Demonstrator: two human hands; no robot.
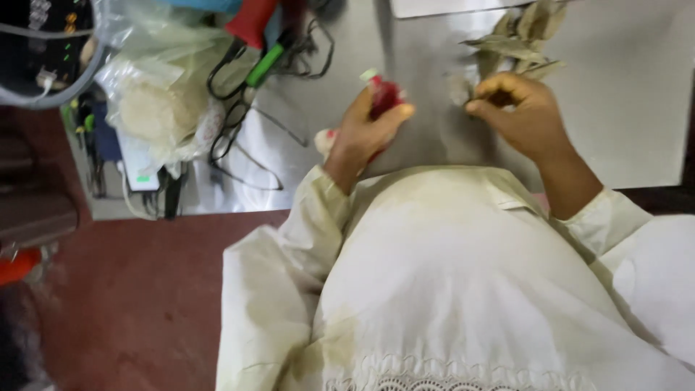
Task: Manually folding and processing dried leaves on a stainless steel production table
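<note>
Hands at a grey metal table (637,130), seen from a head-worn camera looking down over a cream garment (463,289). The left hand (365,130) is shown with its fingers clenched around a small red object (386,94); the object is blurred, and its kind cannot be told, though a pale green tip is visible at its upper end and a pale end shows below the palm. The red object is held just above the near part of the table, in front of the chest. The right hand (517,108) is shown with thumb and fingertips pinched together on a small greyish piece (459,90), which lies at the lower edge of a loose pile of dried leaves (517,40); whether the piece is lifted or resting on the table cannot be told. The two hands are held near each other but apart.

At the left side of the table, a crumpled clear plastic bag (163,87) with a pale, fibrous mass inside is seen, and beside it a tangle of black cables (242,137) with red-handled (250,22) and green-handled (266,65) tools. Beyond the table edge, a reddish-brown floor (145,289) is visible.
</note>
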